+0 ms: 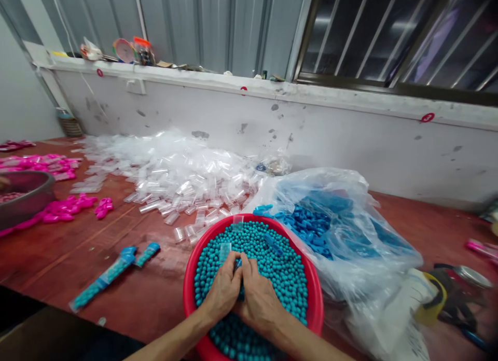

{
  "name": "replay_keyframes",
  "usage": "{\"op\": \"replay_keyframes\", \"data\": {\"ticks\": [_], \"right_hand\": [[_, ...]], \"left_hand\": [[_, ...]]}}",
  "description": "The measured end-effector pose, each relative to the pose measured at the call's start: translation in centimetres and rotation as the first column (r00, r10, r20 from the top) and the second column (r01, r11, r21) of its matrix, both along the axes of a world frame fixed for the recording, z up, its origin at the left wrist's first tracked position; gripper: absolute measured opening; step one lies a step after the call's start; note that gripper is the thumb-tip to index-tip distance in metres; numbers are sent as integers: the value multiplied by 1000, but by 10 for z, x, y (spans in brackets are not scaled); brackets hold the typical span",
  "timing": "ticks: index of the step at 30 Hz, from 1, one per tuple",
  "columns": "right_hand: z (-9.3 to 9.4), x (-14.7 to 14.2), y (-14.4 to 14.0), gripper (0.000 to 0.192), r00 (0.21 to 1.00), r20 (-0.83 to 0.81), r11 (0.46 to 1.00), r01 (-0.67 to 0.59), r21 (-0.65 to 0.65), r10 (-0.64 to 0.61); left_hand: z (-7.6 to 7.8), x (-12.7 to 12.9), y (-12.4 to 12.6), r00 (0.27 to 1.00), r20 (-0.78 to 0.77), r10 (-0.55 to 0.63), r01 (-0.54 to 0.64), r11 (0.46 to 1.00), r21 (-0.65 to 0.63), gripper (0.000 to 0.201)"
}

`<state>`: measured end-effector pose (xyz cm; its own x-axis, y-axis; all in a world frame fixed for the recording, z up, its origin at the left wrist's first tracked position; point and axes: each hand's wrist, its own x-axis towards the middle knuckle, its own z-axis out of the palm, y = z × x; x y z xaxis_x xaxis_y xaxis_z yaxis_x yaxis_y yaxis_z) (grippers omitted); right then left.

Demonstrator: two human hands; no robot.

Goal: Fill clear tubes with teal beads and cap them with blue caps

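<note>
A red basin full of small teal beads stands in front of me. My left hand and my right hand meet over the beads with their fingertips together. A small blue plastic piece shows between the fingers of my left hand, mostly hidden. My right hand is closed beside it, and what its fingers hold is out of sight. A clear plastic sleeve is just beyond my left fingertips. Another clear sleeve and a blue piece lie on the beads farther back.
Clear sleeves are heaped along the wall. A plastic bag with blue pieces leans against the basin's right. Bead-filled packs lie at left, near pink pieces and a grey basin holding another person's hand. Yellow tape lies right.
</note>
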<state>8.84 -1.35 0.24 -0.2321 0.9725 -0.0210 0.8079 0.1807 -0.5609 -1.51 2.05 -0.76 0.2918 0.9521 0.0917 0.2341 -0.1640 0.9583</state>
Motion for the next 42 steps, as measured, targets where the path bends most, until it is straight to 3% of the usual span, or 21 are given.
{"op": "replay_keyframes", "data": {"ticks": [4,8,11,13,15,17,20,23,26,29,34,38,42], "right_hand": [[1,18,-1,88,987,-149,997,-59,-42,52],[-2,46,9,62,988,-153,999,-2,-42,-5],[-3,65,20,42,998,-35,999,50,-7,-50],[-1,76,27,35,995,28,995,93,41,-94],[2,85,35,31,988,79,988,128,91,-136],[6,93,46,31,967,177,977,156,144,-181],[10,94,63,29,903,345,958,191,215,-257],[5,84,75,22,867,416,954,193,229,-275],[-5,74,77,15,855,450,959,170,227,-258],[-13,72,73,21,861,448,963,153,223,-240],[-18,81,72,32,887,397,971,198,136,-236],[-23,80,72,25,940,280,980,200,6,-194],[-25,79,70,20,990,53,981,135,-138,-128]], "left_hand": [[14,-27,1,989,-145,-18,24,999,40,23],[25,-90,9,900,-376,220,-155,968,196,36],[25,-131,16,656,-648,387,-243,921,304,41],[25,-140,18,471,-725,502,-249,865,436,42],[26,-130,17,408,-714,569,-209,820,534,41],[28,-107,17,448,-720,529,-159,840,518,39],[28,-63,23,498,-813,301,-66,948,311,34],[20,-29,37,512,-841,176,-20,981,193,32],[9,-13,49,527,-839,135,-2,988,157,28],[3,-6,56,571,-818,66,35,994,105,26],[1,8,63,648,-754,-110,60,994,-94,22],[-8,30,66,736,-637,-230,85,964,-251,20],[-19,42,65,857,-404,-319,144,903,-406,22]]}}
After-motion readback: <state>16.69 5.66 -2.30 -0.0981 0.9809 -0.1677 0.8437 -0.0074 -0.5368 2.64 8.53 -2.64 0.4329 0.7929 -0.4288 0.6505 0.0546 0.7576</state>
